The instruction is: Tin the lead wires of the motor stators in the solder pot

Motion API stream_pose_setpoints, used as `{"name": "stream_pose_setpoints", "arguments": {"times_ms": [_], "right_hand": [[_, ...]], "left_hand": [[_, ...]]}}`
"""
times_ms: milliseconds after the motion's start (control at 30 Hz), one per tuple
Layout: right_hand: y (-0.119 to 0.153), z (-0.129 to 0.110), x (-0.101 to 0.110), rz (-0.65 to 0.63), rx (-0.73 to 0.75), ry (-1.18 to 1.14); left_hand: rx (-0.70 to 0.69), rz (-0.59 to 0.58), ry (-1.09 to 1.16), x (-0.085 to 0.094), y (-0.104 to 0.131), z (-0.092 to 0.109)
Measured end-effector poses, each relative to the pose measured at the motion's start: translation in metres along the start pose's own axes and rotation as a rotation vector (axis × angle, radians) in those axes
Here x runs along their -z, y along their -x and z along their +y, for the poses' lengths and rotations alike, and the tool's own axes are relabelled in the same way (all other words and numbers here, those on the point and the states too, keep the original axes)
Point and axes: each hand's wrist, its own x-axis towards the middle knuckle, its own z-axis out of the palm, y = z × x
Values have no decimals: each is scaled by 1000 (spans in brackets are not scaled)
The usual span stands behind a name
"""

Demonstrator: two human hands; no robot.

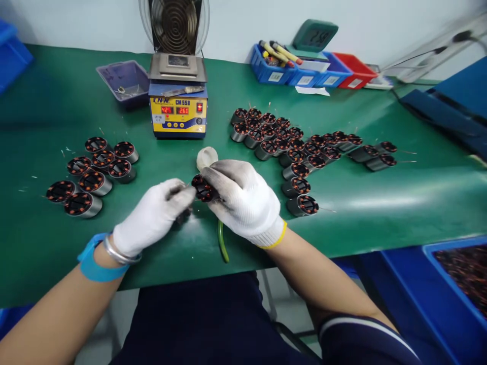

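Note:
In the head view, my gloved right hand [243, 197] grips a motor stator [202, 187], its dark, copper-wound end facing me. My gloved left hand [155, 213] is closed, thumb and fingers pinched together at the stator's left edge. What the left fingers pinch, if anything, is too small to make out. Beneath that hand is a dark, blurred object [183, 217]. A curved green handle [222, 242] sticks out below my right hand; the rest of it is hidden. Just behind the right fingers stands a small round white container [207, 156].
Several stators stand in a group [95, 180] at left and a larger group [281, 134] at right. At the back are a yellow-and-blue soldering station [178, 114], a purple tray [125, 78] and blue and red bins [274, 73]. A blue crate [429, 248] sits lower right.

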Motion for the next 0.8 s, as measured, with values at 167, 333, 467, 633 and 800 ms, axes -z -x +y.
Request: {"name": "stream_pose_setpoints", "arguments": {"times_ms": [167, 333, 467, 633, 800], "right_hand": [[3, 3, 3, 7, -131, 8], [2, 21, 6, -23, -353, 137], [-8, 33, 6, -176, -617, 266], [-28, 30, 7, -426, -703, 369], [-50, 19, 11, -616, -637, 417]], "left_hand": [[-1, 156, 96, -11, 4, -3], [5, 323, 276, -6, 3, -11], [4, 252, 147, -11, -2, -20], [-6, 252, 38, -10, -6, -23], [-33, 249, -11, -9, -7, -22]]}}
